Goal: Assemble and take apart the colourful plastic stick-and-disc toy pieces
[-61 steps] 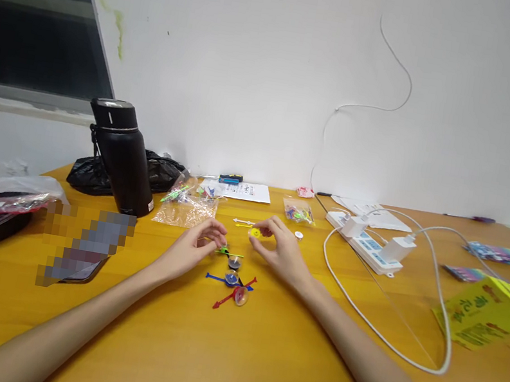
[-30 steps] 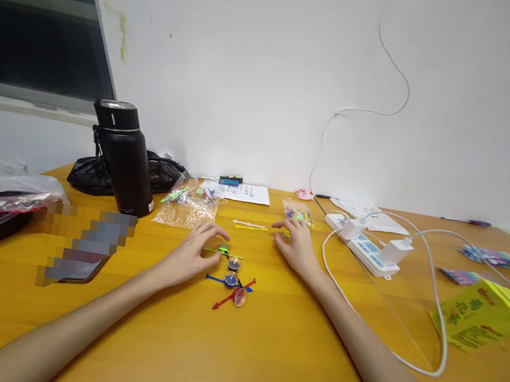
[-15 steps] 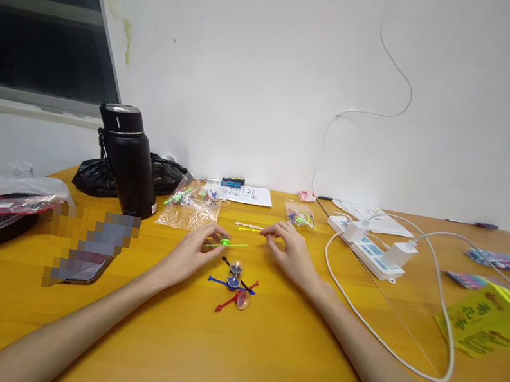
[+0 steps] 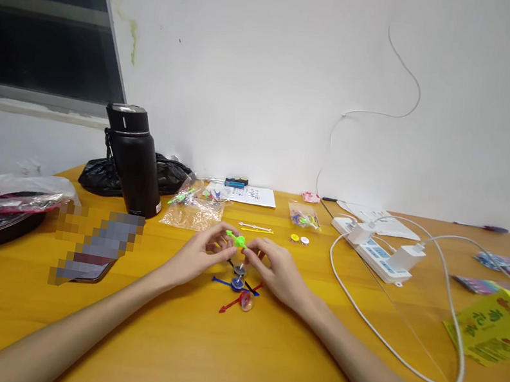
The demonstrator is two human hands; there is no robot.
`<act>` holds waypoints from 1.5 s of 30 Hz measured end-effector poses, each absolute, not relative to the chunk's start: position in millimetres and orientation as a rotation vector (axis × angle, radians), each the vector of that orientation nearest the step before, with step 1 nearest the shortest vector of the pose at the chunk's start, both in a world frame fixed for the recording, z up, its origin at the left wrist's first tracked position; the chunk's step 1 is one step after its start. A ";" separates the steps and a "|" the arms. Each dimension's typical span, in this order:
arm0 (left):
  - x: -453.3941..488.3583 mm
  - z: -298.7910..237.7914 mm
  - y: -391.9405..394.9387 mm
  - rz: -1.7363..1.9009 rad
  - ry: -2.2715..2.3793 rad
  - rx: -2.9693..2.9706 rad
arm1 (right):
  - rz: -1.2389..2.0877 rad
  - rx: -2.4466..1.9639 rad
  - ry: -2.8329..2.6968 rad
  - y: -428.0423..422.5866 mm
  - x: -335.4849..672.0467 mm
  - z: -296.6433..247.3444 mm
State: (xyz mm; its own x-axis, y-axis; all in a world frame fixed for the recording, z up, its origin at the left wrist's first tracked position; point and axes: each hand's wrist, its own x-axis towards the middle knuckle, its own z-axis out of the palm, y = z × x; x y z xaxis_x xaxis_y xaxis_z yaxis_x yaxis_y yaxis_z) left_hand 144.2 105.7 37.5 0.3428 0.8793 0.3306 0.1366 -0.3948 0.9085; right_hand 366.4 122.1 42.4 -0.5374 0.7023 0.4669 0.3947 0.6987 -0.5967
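Between both hands, just above the table, is a green arrow spinner (image 4: 239, 241). My left hand (image 4: 205, 249) is closed on its left side, thumb and fingers pinching. From the other side my right hand (image 4: 277, 269) pinches it, its fingertips close to the left thumb. Just below the hands lie a black arrow spinner (image 4: 239, 271), a blue arrow spinner (image 4: 236, 284) and a red arrow spinner (image 4: 231, 304), with clear suction cups on them. Beyond the hands are a white arrow (image 4: 255, 227), a yellow arrow (image 4: 258, 231), a yellow round piece (image 4: 294, 238) and a white round piece (image 4: 304, 241).
At the back stand a black bottle (image 4: 136, 164) and clear bags (image 4: 193, 212) of coloured parts. A phone (image 4: 98, 269) lies left. On the right are a power strip (image 4: 374, 256) with looping white cables and a yellow box (image 4: 496, 326). A screwdriver (image 4: 235, 182) lies near the wall.
My right hand has moved left and nearer to meet my left hand at the green arrow spinner. The spinner has been raised and turned. The two round pieces are now uncovered.
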 end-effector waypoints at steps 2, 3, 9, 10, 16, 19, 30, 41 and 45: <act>145.5 37.6 105.9 1.128 0.829 1.706 | 0.769 -0.775 -2.165 118.9 363.0 43.4; 146.1 37.6 106.2 1.126 0.798 1.682 | 0.903 -0.740 -2.136 117.0 360.8 43.7; 146.5 36.6 108.4 1.108 0.754 1.690 | 1.469 -0.586 -1.891 113.2 352.1 41.0; 146.2 36.6 108.3 1.122 0.767 1.685 | 1.513 -0.572 -1.870 113.8 352.0 40.5; 145.9 38.0 105.6 1.142 0.788 1.631 | 1.546 -0.600 -1.748 118.5 352.3 38.0; 146.7 38.9 104.8 1.118 0.803 1.664 | 1.526 -0.610 -1.651 120.9 353.0 37.1; 148.6 41.9 99.5 1.001 0.782 1.716 | 1.939 -0.489 -1.484 112.7 355.1 41.6; 149.8 41.9 95.1 0.930 0.647 1.676 | 2.041 -0.389 -1.352 109.5 349.9 38.3; 148.9 40.7 94.8 0.909 0.654 1.718 | 2.065 -0.381 -1.356 108.8 350.2 40.2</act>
